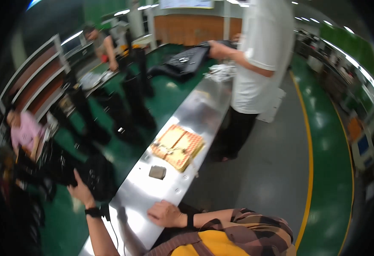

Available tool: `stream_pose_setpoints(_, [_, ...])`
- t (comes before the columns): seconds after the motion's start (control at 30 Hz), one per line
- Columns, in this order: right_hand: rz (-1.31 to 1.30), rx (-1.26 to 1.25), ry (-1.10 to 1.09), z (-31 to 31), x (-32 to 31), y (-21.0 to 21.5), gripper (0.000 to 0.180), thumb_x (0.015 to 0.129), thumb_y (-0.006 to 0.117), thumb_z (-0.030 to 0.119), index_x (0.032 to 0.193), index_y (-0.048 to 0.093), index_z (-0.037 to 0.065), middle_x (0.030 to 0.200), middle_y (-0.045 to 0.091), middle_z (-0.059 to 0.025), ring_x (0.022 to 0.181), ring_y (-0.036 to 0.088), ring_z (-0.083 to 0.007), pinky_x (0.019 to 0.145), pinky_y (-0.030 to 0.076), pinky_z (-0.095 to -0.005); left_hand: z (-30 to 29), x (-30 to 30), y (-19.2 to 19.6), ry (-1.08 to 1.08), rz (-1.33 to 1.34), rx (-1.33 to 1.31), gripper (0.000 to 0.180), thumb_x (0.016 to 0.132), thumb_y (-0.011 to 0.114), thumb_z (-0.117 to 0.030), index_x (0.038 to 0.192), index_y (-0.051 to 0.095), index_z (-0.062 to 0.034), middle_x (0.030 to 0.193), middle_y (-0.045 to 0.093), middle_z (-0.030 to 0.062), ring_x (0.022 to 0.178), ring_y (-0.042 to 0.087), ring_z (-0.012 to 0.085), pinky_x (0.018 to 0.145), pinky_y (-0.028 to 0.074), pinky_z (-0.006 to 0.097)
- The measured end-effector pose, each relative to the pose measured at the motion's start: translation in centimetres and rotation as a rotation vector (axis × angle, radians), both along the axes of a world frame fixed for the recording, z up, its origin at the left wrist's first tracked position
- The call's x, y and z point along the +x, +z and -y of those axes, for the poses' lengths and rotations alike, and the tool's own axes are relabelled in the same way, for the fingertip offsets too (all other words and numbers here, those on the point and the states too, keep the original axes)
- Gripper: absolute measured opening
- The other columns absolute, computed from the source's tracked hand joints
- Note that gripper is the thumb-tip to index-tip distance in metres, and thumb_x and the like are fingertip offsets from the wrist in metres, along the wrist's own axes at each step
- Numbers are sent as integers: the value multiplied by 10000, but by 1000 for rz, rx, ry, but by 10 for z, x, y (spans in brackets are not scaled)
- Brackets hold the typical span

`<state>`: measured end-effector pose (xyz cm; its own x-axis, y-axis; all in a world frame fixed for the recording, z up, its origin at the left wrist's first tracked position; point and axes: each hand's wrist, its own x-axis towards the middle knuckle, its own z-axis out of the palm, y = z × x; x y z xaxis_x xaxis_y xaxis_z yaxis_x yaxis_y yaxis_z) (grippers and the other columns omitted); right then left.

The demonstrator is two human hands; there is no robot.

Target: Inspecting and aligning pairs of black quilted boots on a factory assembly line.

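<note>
My left hand (81, 190) is off the left side of a shiny metal bench (129, 192), fingers spread, beside tall black boot-like things (99, 177). Blur hides whether it touches them. My right hand (166, 214) rests on the bench's near part with its fingers curled in; nothing shows in it. Farther along the bench lies a small grey-brown block (157, 172). Beyond that sits a stack of orange-and-cream patterned sheets (178, 143) with some thin dark thing across the top.
Several tall black shapes (138, 102) stand left of the bench over the green floor. A person in white (259, 55) stands at the bench's far end holding a black piece (185, 62) near crumpled silvery material (221, 71). Two more people work at the left.
</note>
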<state>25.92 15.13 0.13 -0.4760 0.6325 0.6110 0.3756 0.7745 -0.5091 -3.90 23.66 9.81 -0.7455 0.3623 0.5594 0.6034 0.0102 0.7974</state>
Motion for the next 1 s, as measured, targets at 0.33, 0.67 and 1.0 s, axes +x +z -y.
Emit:
stream_pose_setpoints(0.33, [111, -9, -25, 5, -23, 1, 38, 761, 699, 117, 772, 663, 108, 588, 519, -25, 608, 537, -237, 602, 378, -376, 145, -108, 34, 429, -180, 165, 325, 771, 800, -310, 843, 726, -1, 937, 655, 171, 840, 636, 354, 746, 497, 411])
stream_pose_setpoints(0.67, [156, -16, -30, 6, -24, -3, 48, 771, 699, 111, 765, 653, 102, 589, 500, -19, 581, 506, -229, 584, 354, -374, 236, -252, -15, 784, -258, -88, 439, 753, 794, -387, 875, 718, 28, 1014, 647, 181, 873, 635, 389, 782, 505, 434])
stream_pose_setpoints(1.0, [162, -34, 13, 4, -21, 0, 52, 782, 698, 106, 774, 650, 90, 592, 494, -22, 590, 504, -232, 581, 360, -381, 234, -226, -39, 755, 56, -342, 549, 740, 779, -314, 1156, 618, 7, 1345, 412, 237, 1269, 390, 413, 1065, 339, 465])
